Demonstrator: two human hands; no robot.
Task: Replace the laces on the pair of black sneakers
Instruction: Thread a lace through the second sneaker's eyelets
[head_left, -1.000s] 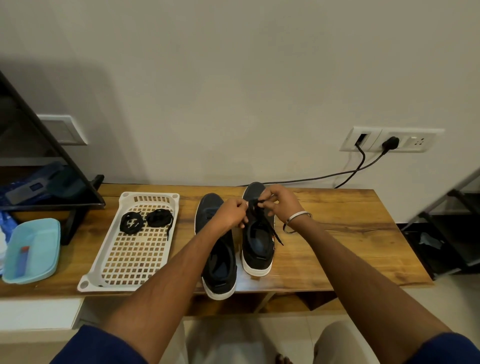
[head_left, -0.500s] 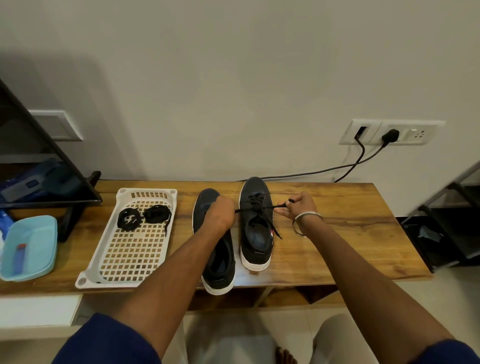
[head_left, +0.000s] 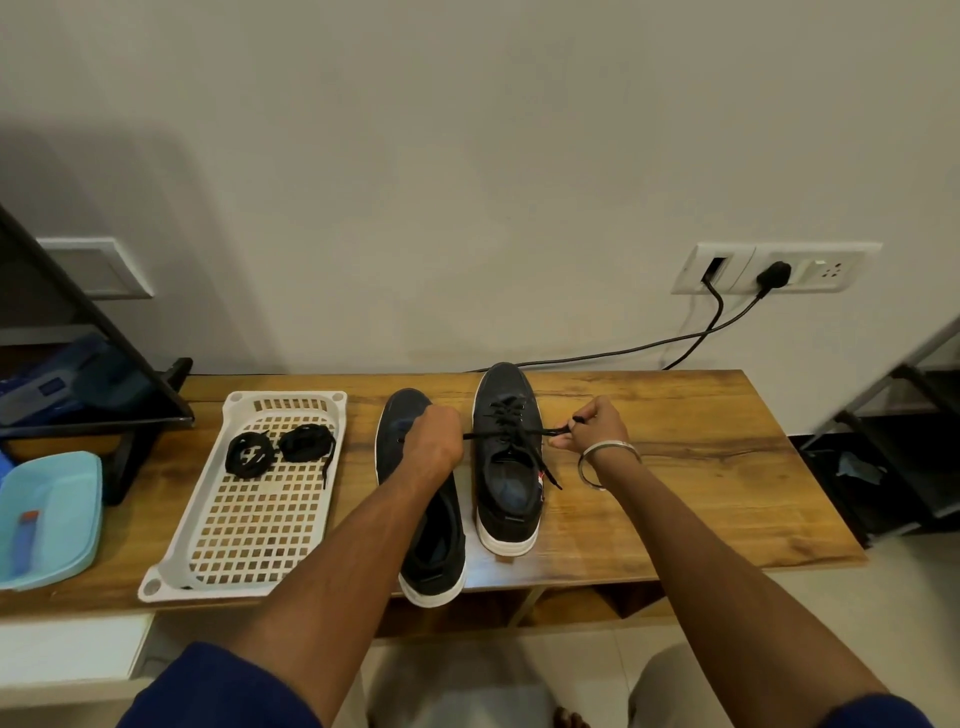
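Note:
Two black sneakers with white soles stand side by side on the wooden bench (head_left: 675, 467). The right sneaker (head_left: 506, 467) carries a black lace (head_left: 511, 434) threaded through its eyelets. My left hand (head_left: 434, 436) is closed on one end of that lace, hovering over the unlaced left sneaker (head_left: 431, 540). My right hand (head_left: 592, 428), with a metal bangle on its wrist, pinches the other end just right of the shoe. The lace is stretched taut across the shoe between my hands. Two coiled black laces (head_left: 280, 449) lie in a white perforated tray (head_left: 249, 525).
A light blue container (head_left: 47, 514) sits at the bench's left end beside a black stand (head_left: 130, 415). Black cables (head_left: 691, 338) run from wall sockets (head_left: 774, 267) down behind the bench. A metal rack (head_left: 893, 415) stands at the right. The left sneaker's heel overhangs the front edge.
My hands moved apart from above the right sneaker's tongue, pulling the lace ends out sideways until the lace went taut. The view shifted slightly downward.

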